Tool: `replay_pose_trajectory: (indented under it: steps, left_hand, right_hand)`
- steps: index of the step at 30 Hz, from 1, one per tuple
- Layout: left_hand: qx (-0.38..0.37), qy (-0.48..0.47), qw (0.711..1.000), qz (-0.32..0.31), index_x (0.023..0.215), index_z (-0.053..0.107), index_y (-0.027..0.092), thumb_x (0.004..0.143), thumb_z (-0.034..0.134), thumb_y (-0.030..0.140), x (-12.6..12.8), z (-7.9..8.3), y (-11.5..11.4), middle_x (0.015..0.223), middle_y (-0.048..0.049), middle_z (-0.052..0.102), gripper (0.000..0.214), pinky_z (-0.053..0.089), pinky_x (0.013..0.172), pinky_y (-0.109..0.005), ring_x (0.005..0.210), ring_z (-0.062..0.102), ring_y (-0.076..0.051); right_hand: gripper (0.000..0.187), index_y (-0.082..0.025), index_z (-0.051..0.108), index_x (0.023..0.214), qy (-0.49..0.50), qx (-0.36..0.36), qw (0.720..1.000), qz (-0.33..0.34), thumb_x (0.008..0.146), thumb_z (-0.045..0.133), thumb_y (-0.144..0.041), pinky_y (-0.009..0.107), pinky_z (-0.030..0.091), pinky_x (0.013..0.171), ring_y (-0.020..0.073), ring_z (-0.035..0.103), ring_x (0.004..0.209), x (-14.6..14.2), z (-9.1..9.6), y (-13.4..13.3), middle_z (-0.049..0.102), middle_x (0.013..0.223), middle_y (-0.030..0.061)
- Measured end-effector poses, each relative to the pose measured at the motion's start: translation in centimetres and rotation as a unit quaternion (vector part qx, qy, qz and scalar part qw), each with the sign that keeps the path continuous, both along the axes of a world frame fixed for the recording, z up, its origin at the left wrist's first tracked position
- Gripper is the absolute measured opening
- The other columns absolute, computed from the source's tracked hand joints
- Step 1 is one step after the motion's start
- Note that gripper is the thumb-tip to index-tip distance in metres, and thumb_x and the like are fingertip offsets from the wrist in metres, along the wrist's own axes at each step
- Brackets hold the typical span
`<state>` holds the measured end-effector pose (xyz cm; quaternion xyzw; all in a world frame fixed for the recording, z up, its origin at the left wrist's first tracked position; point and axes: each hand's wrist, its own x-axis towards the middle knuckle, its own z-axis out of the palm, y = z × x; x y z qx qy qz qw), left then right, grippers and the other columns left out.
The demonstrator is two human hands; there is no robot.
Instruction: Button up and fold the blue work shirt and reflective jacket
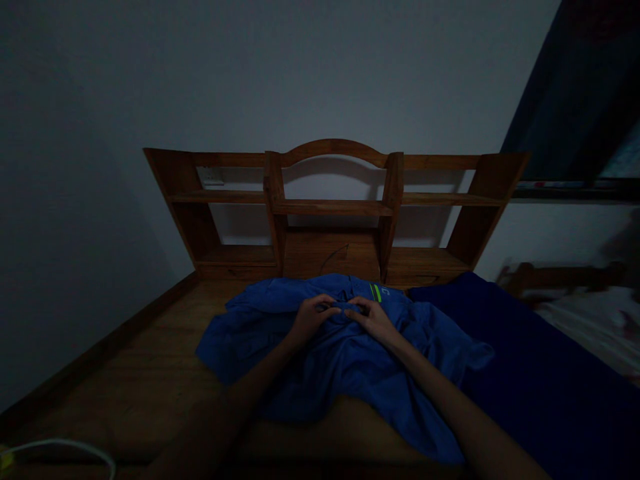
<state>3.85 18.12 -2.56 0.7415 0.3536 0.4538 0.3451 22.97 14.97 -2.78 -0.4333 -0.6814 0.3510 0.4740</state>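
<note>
Dim frame. At the bottom edge, 2 bare forearms run up toward centre. In the lower left corner a thin white cable (75, 445) curves across the brown wooden platform (150, 373); its end at the frame edge looks yellowish, too dark to tell more.

At centre, a bright blue crumpled fabric garment (340, 367) lies bunched on the wooden platform and spreads from lower centre up to mid-frame. Its right edge overlaps a dark navy flat cloth sheet (530, 380), which fills the lower right.

The left hand (313, 317) and right hand (373, 319) sit on top of the garment near its far end, almost touching each other. Fingers on both are curled, each pinching the same raised fold of blue fabric between them. 2 short neon green stripes (375, 293) show on the garment just above the right hand.

Behind the garment, touching the platform's far end, stands a brown wooden shelf unit with an arched top rail (330, 207), with open compartments left, centre and right. A small white object (213, 177) sits in the upper left compartment, too small to identify.

At mid-right there is blurred pale bedding (590, 320). Farthest back is a plain grey-white wall (300, 67), and a dark curtain (575, 87) hangs in the upper right corner.
</note>
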Motion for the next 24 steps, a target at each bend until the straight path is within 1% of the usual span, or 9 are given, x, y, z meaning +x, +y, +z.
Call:
replay_pose_trajectory:
  steps: [5,9,12,15,18,20,21,22,24]
  left_hand:
    - [-0.008,0.019,1.000,-0.005,0.085,0.067,0.016,0.070,0.069,0.038,0.1,0.0,-0.2,0.081,-0.0030,0.068,0.027,0.048,0.069,-0.024,0.074,0.063,-0.016]
    - [0.026,0.080,0.996,-0.001,0.088,0.068,0.017,0.067,0.070,0.045,0.2,-0.1,-0.7,0.082,-0.0013,0.068,0.035,0.045,0.066,-0.023,0.073,0.060,-0.016]
    - [0.046,0.102,0.994,-0.014,0.088,0.069,0.018,0.070,0.067,0.046,0.3,-0.2,-0.9,0.080,-0.0002,0.068,0.034,0.044,0.065,-0.022,0.072,0.059,-0.015]
    - [0.034,0.089,0.995,-0.036,0.090,0.069,0.017,0.077,0.060,0.043,0.4,-0.3,-0.8,0.082,-0.0010,0.069,0.031,0.045,0.068,-0.023,0.074,0.060,-0.016]
    - [-0.002,0.060,0.998,0.010,0.102,0.064,0.015,0.083,0.051,0.044,0.3,0.1,-0.8,0.093,-0.0059,0.068,0.037,0.047,0.077,-0.028,0.084,0.062,-0.019]
    - [-0.028,0.014,0.996,0.080,0.111,0.060,0.013,0.084,0.049,0.044,-0.7,0.8,-0.9,0.108,-0.0102,0.064,0.042,0.044,0.090,-0.033,0.102,0.058,-0.022]
    - [-0.038,-0.012,0.993,0.113,0.115,0.057,0.013,0.084,0.049,0.045,-1.6,1.2,-1.2,0.116,-0.0114,0.061,0.045,0.040,0.096,-0.035,0.110,0.054,-0.023]
    - [-0.045,-0.037,0.988,0.145,0.119,0.055,0.014,0.084,0.049,0.045,-2.9,1.7,-1.6,0.122,-0.0118,0.057,0.047,0.037,0.101,-0.036,0.117,0.050,-0.023]
    - [-0.042,-0.072,0.973,0.216,0.122,0.052,0.015,0.083,0.048,0.046,-6.5,2.6,-3.1,0.127,-0.0109,0.054,0.049,0.033,0.105,-0.038,0.122,0.046,-0.024]
  right_hand:
    - [0.025,-0.018,0.059,0.089,0.009,0.021,1.000,-0.005,0.075,0.065,-0.038,0.022,0.039,0.065,0.0124,0.051,0.071,0.0,0.2,-0.1,0.057,0.079,-0.0016]
    - [0.024,-0.018,0.057,0.088,0.000,0.029,1.000,0.002,0.075,0.065,-0.036,0.023,0.041,0.068,0.0126,0.052,0.072,0.0,-0.1,0.0,0.057,0.080,-0.0015]
    - [0.023,-0.018,0.056,0.090,-0.012,0.040,0.999,0.001,0.077,0.063,-0.035,0.024,0.042,0.069,0.0135,0.054,0.074,-0.3,-0.3,-0.2,0.058,0.080,-0.0011]
    - [0.022,-0.020,0.054,0.097,-0.025,0.080,0.996,-0.033,0.083,0.056,-0.037,0.026,0.044,0.073,0.0147,0.056,0.079,-0.6,0.7,-0.9,0.058,0.084,0.0004]
    - [0.025,-0.021,0.052,0.107,-0.087,0.158,0.979,-0.098,0.087,0.049,-0.037,0.031,0.043,0.086,0.0170,0.055,0.092,0.1,2.9,-1.9,0.057,0.097,0.0040]
    - [0.038,-0.023,0.047,0.119,-0.164,0.196,0.960,-0.116,0.085,0.052,-0.039,0.035,0.037,0.096,0.0195,0.050,0.107,1.4,4.2,-2.6,0.053,0.112,0.0069]
    - [0.050,-0.023,0.043,0.126,-0.208,0.198,0.951,-0.111,0.081,0.057,-0.043,0.037,0.033,0.101,0.0212,0.045,0.115,2.3,4.6,-2.9,0.049,0.121,0.0081]
    - [0.066,-0.023,0.037,0.132,-0.255,0.187,0.944,-0.097,0.076,0.062,-0.047,0.038,0.030,0.104,0.0231,0.039,0.122,3.3,4.8,-3.1,0.043,0.129,0.0093]
    - [0.098,-0.023,0.022,0.143,-0.348,0.124,0.928,-0.056,0.064,0.069,-0.056,0.041,0.026,0.107,0.0276,0.028,0.130,5.2,4.7,-3.6,0.028,0.142,0.0119]
